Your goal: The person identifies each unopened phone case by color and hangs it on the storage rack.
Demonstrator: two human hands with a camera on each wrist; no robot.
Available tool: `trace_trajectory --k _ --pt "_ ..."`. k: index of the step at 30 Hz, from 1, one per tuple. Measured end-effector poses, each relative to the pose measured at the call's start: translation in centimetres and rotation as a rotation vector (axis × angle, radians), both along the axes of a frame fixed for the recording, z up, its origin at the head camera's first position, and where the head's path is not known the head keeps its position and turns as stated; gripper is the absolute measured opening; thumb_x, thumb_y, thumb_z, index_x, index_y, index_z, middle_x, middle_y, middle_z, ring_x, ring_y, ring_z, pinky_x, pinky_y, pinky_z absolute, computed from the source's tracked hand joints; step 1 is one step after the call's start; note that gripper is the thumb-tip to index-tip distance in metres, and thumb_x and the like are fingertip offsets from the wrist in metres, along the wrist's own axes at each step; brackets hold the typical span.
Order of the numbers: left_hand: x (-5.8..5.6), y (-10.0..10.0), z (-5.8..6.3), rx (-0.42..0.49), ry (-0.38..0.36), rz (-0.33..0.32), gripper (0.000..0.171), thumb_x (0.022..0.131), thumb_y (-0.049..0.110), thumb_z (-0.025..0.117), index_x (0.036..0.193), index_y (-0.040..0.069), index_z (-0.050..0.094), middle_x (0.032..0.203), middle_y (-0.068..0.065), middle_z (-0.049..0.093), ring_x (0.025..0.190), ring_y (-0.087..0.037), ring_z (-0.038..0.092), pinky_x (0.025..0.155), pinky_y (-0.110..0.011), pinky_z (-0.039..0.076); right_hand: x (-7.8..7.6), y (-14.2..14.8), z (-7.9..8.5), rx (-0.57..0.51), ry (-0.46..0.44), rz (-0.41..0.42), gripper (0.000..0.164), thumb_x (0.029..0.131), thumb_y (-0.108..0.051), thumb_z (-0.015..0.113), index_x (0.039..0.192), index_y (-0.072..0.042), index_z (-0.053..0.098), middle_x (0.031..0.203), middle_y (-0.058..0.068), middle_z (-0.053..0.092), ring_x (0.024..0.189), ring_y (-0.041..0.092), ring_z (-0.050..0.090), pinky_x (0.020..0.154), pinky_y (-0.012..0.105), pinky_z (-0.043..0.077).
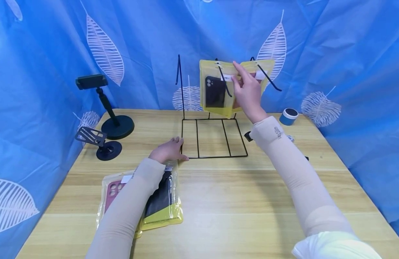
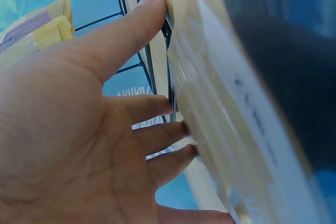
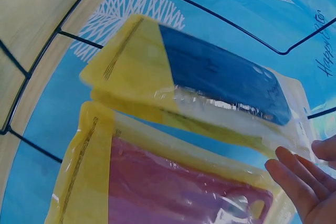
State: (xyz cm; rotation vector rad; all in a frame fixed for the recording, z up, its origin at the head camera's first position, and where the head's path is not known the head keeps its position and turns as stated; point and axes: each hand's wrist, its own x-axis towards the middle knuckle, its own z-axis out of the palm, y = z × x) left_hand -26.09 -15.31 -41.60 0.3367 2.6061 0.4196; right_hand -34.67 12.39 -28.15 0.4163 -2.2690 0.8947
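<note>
Probably in the step of hanging bagged phone cases on the black wire rack (image 1: 215,157), with black-case bag (image 1: 215,94) and pink-case bag (image 3: 173,182) at upper centre of the head view. With right hand (image 1: 249,90), at the bags' top edges; impossible to tell if pinching. With left hand (image 1: 168,150), fingers spread, gripping nothing, at rack base. Next, seemingly necessary to free the right hand, then fetch another black-case bag (image 1: 160,201) from the surface (image 1: 235,201), lower left.

Your left sleeve (image 1: 128,212) is partly covering a pink case (image 1: 109,202); your right hand (image 1: 249,92) is partly hiding the right hanging pouch (image 1: 266,66).
</note>
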Motion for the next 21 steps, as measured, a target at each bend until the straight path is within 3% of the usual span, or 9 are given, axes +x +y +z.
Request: trace_trajectory --k 5,9,13,15,17,21 --pt "-0.1 0.0 -0.1 -0.004 -0.003 -0.002 0.099 0.091 0.053 0.065 0.16 0.007 0.009 0.167 -0.016 0.001 0.154 -0.036 0.002 0.121 -0.063 0.016 1.6 1.3 -0.7 0.031 0.045 -0.011 0.05 0.102 -0.017 0.056 0.149 -0.03 0.047 0.124 0.009 0.069 0.086 0.026 0.061 0.07 0.036 0.046" --pt "-0.2 0.2 0.0 0.0 -0.008 -0.011 0.1 0.092 0.052 0.065 0.16 0.006 0.007 0.167 -0.016 0.0 0.154 -0.036 0.002 0.123 -0.059 0.014 3.5 2.6 -1.5 0.058 0.053 -0.022 0.047 0.101 -0.014 0.055 0.147 -0.024 0.05 0.125 0.011 0.068 0.085 0.027 0.06 0.071 0.037 0.046" --pt "-0.1 0.3 0.2 0.008 -0.013 -0.024 0.1 0.092 0.051 0.064 0.159 0.004 0.007 0.167 -0.017 0.0 0.154 -0.037 0.001 0.124 -0.055 0.012 5.7 3.9 -2.7 0.119 -0.017 -0.007 0.045 0.101 -0.015 0.056 0.145 -0.019 0.052 0.131 0.012 0.065 0.096 0.028 0.066 0.077 0.039 0.057" --pt "0.0 0.3 0.3 0.008 -0.02 -0.031 0.099 0.093 0.05 0.064 0.159 0.004 0.006 0.166 -0.019 -0.001 0.154 -0.038 0.001 0.125 -0.054 0.011 6.7 4.5 -3.4 0.199 -0.149 0.003 0.044 0.101 -0.02 0.057 0.145 -0.015 0.052 0.137 0.013 0.061 0.107 0.031 0.066 0.084 0.045 0.058" --pt "0.0 0.3 0.4 0.003 -0.026 -0.036 0.1 0.093 0.05 0.063 0.159 0.003 0.005 0.166 -0.019 -0.001 0.154 -0.038 0.001 0.125 -0.053 0.011 7.4 5.1 -4.1 0.343 -0.34 0.024 0.048 0.101 -0.027 0.057 0.146 -0.012 0.049 0.145 0.015 0.054 0.122 0.035 0.059 0.096 0.052 0.053" --pt "0.1 0.3 0.7 0.004 -0.032 -0.034 0.099 0.093 0.048 0.064 0.159 0.002 0.005 0.166 -0.02 -0.001 0.154 -0.038 0.001 0.125 -0.053 0.01 7.8 6.7 -6.5 0.671 -0.731 0.14 0.078 0.099 -0.046 0.057 0.156 -0.001 0.027 0.162 0.024 0.024 0.148 0.042 0.026 0.118 0.058 0.029"
